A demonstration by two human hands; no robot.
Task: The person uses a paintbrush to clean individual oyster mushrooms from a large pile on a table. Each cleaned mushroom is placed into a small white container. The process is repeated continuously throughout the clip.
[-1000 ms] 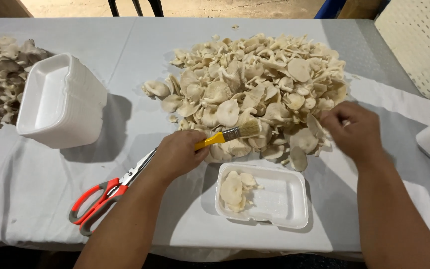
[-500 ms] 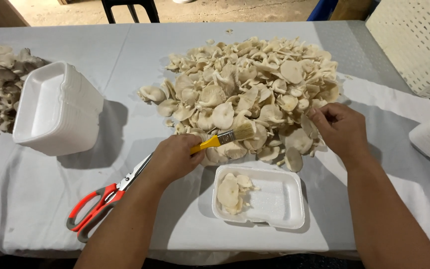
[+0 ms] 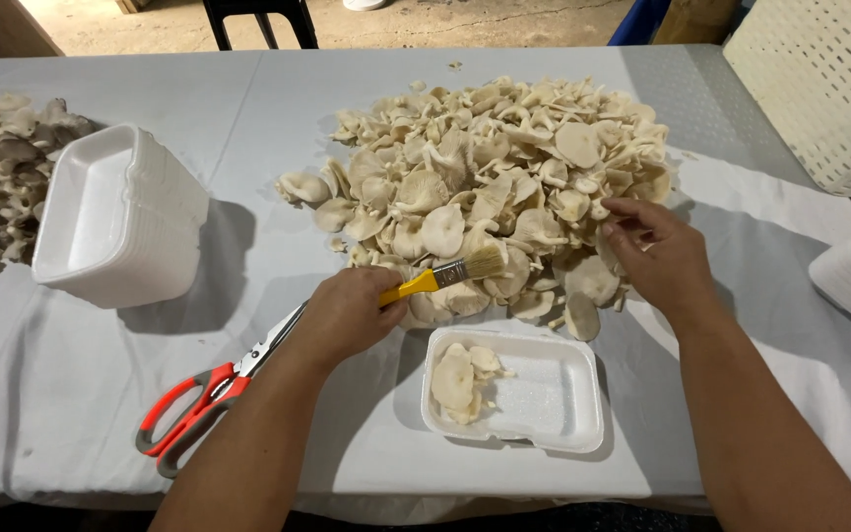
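My left hand (image 3: 347, 315) is clenched around the yellow handle of a paintbrush (image 3: 450, 274), bristles resting against the near edge of the big heap of pale oyster mushrooms (image 3: 490, 177). My right hand (image 3: 657, 251) is in at the heap's right side, fingers curled on a mushroom, though I can't tell if it's truly gripped. Just below sits a white foam tray (image 3: 554, 399) with a few mushrooms, red-handled scissors (image 3: 209, 394) lying by my left wrist, a stack of foam trays (image 3: 115, 217) farther left.
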